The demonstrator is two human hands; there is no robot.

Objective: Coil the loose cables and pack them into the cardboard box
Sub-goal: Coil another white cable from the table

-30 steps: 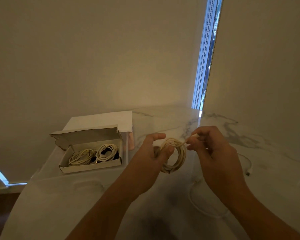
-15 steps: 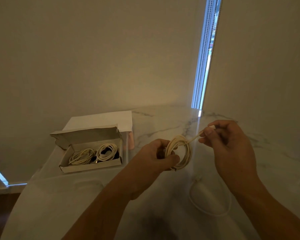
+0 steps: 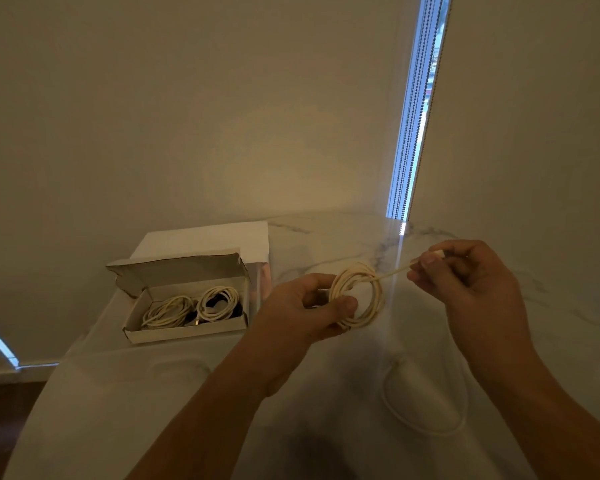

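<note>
Dim, warm-lit room corner; plain pale walls [image 3: 187,116] meet behind the work surface, and a narrow vertical strip of daylight [image 3: 414,109] shows between two drawn blinds, with beaded chains hanging in the gap. Work surface is a white marble-look tabletop [image 3: 125,403] with grey veining, glossy enough to carry a thin reflected line of the daylight toward the viewer. Dark floor [image 3: 0,400] visible past the table's left edge, with a bright sliver of light low on the wall there. Left hand [image 3: 302,313] holds a coiled cream cable [image 3: 359,296] above the table, thumb pressed on the near side of the loops, fingers curled behind them. Right hand [image 3: 471,282] pinches the cable's free end between thumb and forefinger, up and to the right of the coil; a short straight run of cable joins the pinch to the top of the coil, taut. Another loose cable [image 3: 426,424] lies on the tabletop beneath the right forearm in a wide open loop. Cardboard box [image 3: 187,332] sits well to the left of the hands, lid flap standing open at the back; inside, two pale coiled cables [image 3: 219,303] lie side by side, with something dark beneath them that cannot be made out. Behind the box rests a flat white carton [image 3: 205,237], with a shiny side facing right.
</note>
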